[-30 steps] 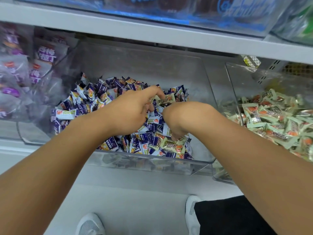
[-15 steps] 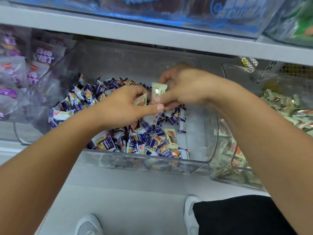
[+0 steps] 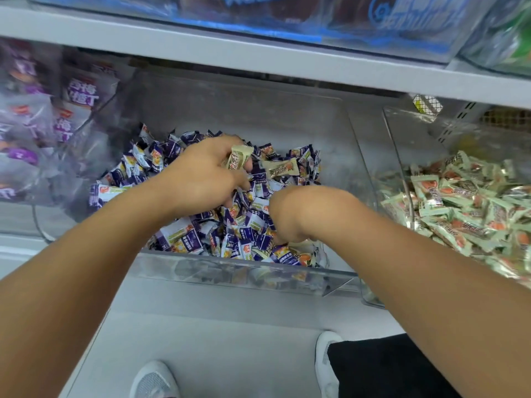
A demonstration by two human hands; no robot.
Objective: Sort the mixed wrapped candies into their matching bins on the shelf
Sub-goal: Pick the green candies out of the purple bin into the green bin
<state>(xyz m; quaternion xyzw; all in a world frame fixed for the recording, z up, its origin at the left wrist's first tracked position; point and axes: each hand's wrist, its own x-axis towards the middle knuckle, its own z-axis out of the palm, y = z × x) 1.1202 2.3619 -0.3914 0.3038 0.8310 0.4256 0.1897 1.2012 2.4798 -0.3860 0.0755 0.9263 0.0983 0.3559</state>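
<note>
— Far left: purple-labelled packets (image 3: 77,93) behind clear plastic. Centre: clear middle bin (image 3: 244,272) heaped with purple-and-white candies (image 3: 184,239).

— And the left hand (image 3: 201,179)?

— Over the heap, curled round one pale green candy (image 3: 239,157), pinched near the fingertips. Second pale green stray (image 3: 280,168) lying loose just beside it, on top of the purple pile.

— Right hand (image 3: 290,214)?

— Knuckles up, fingers dug down into the front of the heap and hidden. Clenched on something or merely probing: cannot tell. More pale wrappers showing at the front wall just under it.

— Destination?

— Right-hand bin (image 3: 402,156), full of matching green-and-orange candies (image 3: 459,208), just beside the middle bin across a clear wall.

— Step in hand, by the look of it?

— Picking strays out of the purple heap. Best done by lifting each pale wrapper from the top rather than raking, to avoid dragging purple ones along. Worth gathering the loose stray too before crossing over. Then clear over the dividing wall, released low onto the green pile to prevent bounce-back.
</note>
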